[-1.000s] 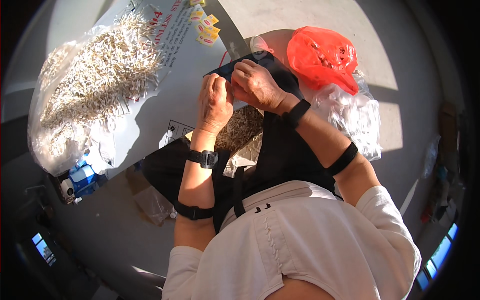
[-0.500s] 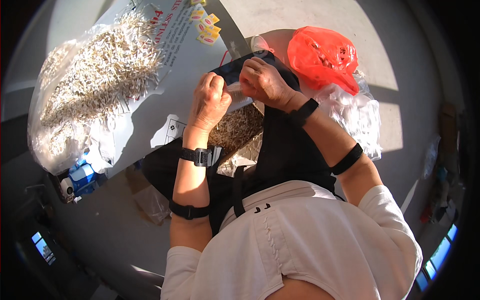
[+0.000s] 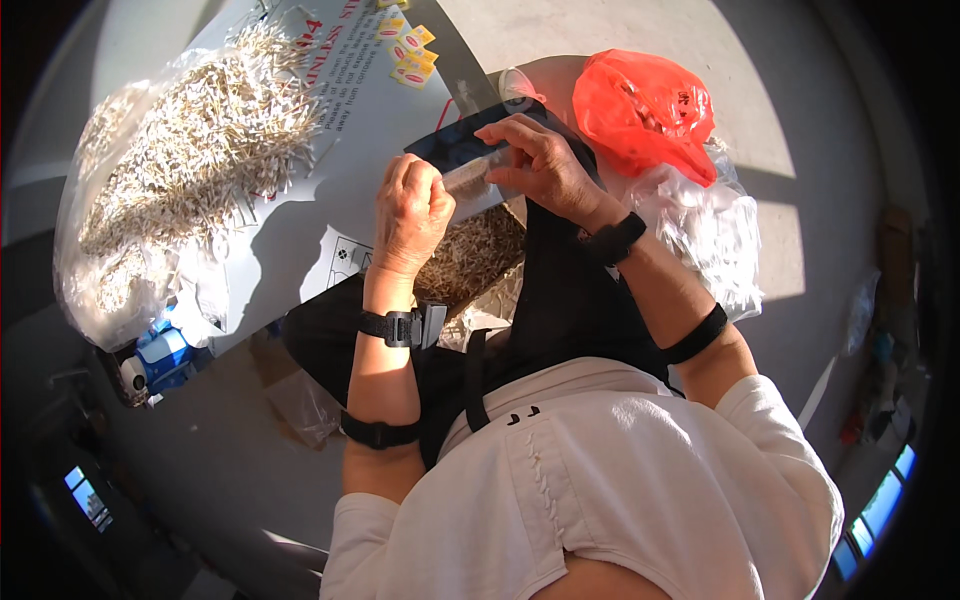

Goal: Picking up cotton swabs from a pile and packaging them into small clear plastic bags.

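My left hand [image 3: 410, 212] is closed in a fist around one end of a small clear packet [image 3: 470, 177]. My right hand [image 3: 535, 165] pinches the other end of that packet with its fingertips. Both hands hover above a dark flat tray [image 3: 455, 145] and a heap of small pale sticks [image 3: 470, 255] lying in my lap. Each wrist carries a black band, and the left one also has a watch [image 3: 400, 327].
A big clear bag of pale sticks [image 3: 190, 160] lies on a white printed sheet [image 3: 350, 110] at the left. An orange plastic bag [image 3: 645, 105] and a clear bag of white pieces [image 3: 710, 235] sit at the right. A blue and white item [image 3: 160, 355] rests lower left.
My hands have drawn apart a little, the left one moving down and left; a clear packet now shows stretched between them over the dark tray.
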{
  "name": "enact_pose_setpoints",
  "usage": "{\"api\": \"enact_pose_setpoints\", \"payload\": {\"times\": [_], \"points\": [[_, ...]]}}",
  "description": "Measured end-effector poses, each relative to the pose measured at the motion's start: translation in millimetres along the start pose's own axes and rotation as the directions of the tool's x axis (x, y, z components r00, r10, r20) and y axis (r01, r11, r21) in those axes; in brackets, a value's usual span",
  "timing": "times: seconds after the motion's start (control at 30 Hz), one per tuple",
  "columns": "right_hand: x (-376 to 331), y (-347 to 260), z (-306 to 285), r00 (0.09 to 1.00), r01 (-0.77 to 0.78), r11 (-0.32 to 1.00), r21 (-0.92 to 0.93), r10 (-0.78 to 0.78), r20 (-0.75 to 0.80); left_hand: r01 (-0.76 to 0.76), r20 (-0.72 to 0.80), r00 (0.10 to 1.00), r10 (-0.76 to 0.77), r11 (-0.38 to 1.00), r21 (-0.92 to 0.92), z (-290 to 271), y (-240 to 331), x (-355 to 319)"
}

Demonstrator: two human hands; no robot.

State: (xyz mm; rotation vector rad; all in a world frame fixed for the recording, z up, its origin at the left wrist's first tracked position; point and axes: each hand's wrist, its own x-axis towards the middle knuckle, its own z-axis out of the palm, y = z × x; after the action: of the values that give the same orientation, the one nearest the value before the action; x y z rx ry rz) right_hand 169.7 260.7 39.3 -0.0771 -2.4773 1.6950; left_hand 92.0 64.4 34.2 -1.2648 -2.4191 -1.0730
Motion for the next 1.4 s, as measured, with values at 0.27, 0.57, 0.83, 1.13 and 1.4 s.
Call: {"api": "enact_pose_setpoints", "payload": {"times": [0.27,0.57,0.83,1.13,1.4], "points": [[-1,20,30,0.999,-0.035,0.914,0.404,0.049,-0.023,0.287,0.017,0.951,-0.309,0.862,-0.419,16,7,-12],[-2,24,24,0.998,-0.051,0.943,0.329,0.039,0.041,0.436,0.207,0.832,-0.514,0.378,-0.817,37,10,-20],[3,14,15,0.989,0.140,0.986,0.093,-0.144,0.030,0.324,0.082,0.936,-0.342,0.746,-0.582,34,4,-11],[8,12,12,0.961,0.264,0.948,-0.178,-0.243,0.134,-0.044,-0.003,0.999,0.044,0.999,-0.029,28,3,-1],[2,10,11,0.997,0.051,0.987,0.152,-0.059,0.050,0.229,0.009,0.966,-0.260,0.836,-0.499,21,2,-8]]}}
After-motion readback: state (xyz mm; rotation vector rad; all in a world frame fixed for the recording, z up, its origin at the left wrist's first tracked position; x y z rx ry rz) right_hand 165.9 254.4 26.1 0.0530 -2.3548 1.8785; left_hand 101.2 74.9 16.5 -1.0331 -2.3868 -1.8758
